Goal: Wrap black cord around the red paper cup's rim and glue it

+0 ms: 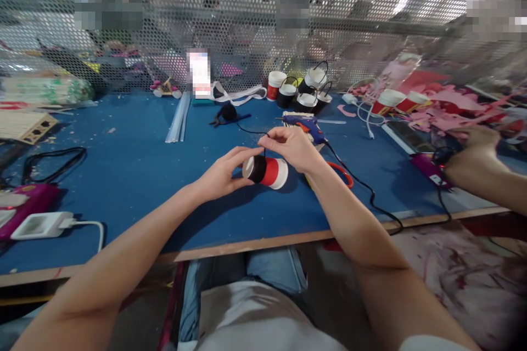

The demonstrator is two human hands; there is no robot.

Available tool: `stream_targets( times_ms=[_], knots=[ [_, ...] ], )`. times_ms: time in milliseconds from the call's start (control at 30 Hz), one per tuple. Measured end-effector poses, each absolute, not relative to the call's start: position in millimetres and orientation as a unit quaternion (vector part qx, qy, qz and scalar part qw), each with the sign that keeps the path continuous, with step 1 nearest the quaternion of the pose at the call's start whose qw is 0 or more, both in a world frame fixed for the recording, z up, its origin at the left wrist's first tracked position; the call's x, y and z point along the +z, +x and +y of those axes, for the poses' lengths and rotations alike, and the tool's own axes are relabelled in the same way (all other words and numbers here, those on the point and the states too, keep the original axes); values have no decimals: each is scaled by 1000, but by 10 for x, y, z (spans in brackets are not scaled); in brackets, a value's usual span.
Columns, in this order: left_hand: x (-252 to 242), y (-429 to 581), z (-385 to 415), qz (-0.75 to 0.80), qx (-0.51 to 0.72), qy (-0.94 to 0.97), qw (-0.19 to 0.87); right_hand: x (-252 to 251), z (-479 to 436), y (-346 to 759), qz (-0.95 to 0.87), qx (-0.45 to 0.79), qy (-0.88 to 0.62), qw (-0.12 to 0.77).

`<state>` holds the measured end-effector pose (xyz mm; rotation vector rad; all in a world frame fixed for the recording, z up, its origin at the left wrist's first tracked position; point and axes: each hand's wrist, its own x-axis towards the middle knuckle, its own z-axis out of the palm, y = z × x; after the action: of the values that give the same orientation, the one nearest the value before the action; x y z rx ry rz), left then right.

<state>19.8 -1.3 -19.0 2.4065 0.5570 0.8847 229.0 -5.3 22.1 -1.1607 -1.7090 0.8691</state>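
Note:
A small cup (269, 171) with a red band, a black band and white ends lies on its side just above the blue table. My left hand (224, 174) grips its black end between thumb and fingers. Above the cup, my right hand (291, 145) pinches a thin black cord (252, 131), which runs back towards a black ball of cord (228, 112). Behind my right hand rests a blue glue gun (307, 125), partly hidden by it. Red-handled scissors (343, 173) are beside my right forearm.
Several cups with black cord handles (307, 100) stand at the back. White strips (178, 118) lie left of them. Power strips (31, 205) sit at the left edge. At right, another person's hand (473, 156) is near a purple power strip (430, 170) and pink scraps (440, 101).

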Motion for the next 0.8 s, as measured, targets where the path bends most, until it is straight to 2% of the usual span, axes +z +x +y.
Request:
stream_targets(
  times_ms=[133,300,500,800],
  knots=[
    [-189,205,-22,257,320,825,389,248,-72,2328,-684,302,-480,459],
    [-185,204,-25,276,292,800,446,221,-53,2359,-680,273,-498,464],
    [-151,201,-42,252,282,808,451,178,-11,2379,-699,234,-506,449],
    [-194,203,-33,178,336,825,417,178,-10,2362,-711,271,-506,406]
  ],
)
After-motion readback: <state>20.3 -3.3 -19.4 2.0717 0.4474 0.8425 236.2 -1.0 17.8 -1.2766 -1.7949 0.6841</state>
